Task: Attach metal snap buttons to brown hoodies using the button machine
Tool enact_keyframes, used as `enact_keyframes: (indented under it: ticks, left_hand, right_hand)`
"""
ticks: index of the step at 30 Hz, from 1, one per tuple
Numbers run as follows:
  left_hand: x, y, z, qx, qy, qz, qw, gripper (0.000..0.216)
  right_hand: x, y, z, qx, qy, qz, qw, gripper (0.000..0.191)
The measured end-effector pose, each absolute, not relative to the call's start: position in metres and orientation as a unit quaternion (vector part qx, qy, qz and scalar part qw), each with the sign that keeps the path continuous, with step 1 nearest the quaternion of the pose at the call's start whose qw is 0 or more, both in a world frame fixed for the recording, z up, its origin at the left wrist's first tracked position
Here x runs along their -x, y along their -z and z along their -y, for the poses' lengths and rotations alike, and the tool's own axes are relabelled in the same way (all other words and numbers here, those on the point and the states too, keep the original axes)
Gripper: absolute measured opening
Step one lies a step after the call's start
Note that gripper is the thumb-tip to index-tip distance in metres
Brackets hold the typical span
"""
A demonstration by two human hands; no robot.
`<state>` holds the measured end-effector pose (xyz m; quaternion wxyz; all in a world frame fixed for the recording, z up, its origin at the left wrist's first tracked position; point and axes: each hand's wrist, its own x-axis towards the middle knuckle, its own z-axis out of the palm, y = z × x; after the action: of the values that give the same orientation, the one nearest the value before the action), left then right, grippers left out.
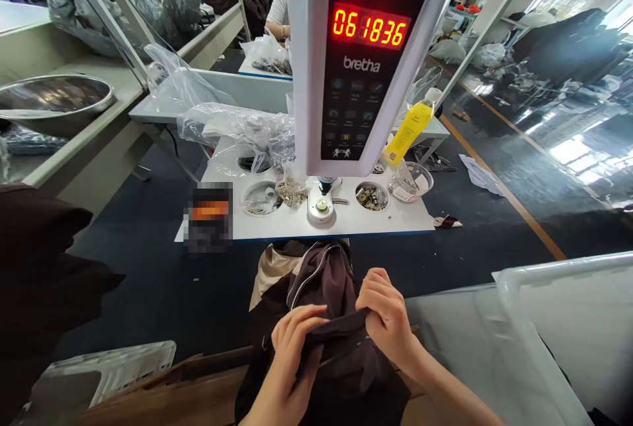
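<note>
- While both hands bunch the dark brown garment (326,320) at the bottom centre of the frame, the bulk of it hangs loose below the white machine table (395,218); a trailing fold could, I'd say, snag on the table's front edge or drag in under the press head.
- Just above the cloth, the white machine column (306,83) with its red counter fills the upper centre; if a fold goes in doubled, the fastener might land through two layers.
- At lower right the white bin (544,294) sits close to the right forearm, so an elbow could knock it.
- Crumpled clear plastic bags (232,126) left of the column lean over the parts wells and could slide into the working spot.
- Right of the column, the yellow bottle (409,132) stands tilted by the small clear bowl (410,181); a bump might tip it.
- Left hand (291,340) is curled shut, pinching the garment's edge; right hand (383,314) grips the same fold from the other side. Fingers this close to the seam would be at risk near the die (322,205).
</note>
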<state>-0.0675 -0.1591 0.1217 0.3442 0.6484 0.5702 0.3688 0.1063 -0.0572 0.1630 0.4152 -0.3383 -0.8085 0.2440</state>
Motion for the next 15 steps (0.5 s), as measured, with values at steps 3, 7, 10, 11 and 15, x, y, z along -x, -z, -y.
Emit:
enact_keyframes:
  ticks: [3,7,10,11,15]
  left_hand:
    - [0.068,-0.114,0.169,-0.577,-0.374,-0.637,0.349,0.048]
    - [0.066,-0.105,0.168,-0.429,-0.376,-0.661,0.487,0.057]
    - [0.067,-0.115,0.163,-0.415,-0.368,-0.637,0.535,0.053]
    - [0.068,-0.122,0.162,-0.428,-0.363,-0.634,0.533,0.049]
    - [0.077,-0.153,0.164,-0.457,-0.339,-0.604,0.558,0.037]
  right_hand:
    - [-0.105,-0.163,0.061,0.351,-0.251,0.771,0.469,0.023]
    - [-0.106,-0.161,0.065,0.364,-0.222,0.806,0.412,0.025]
    - [-0.108,-0.163,0.070,0.389,-0.194,0.842,0.319,0.030]
    - [-0.109,-0.164,0.073,0.386,-0.193,0.849,0.304,0.032]
    - [-0.118,-0.169,0.080,0.331,-0.213,0.860,0.324,0.031]
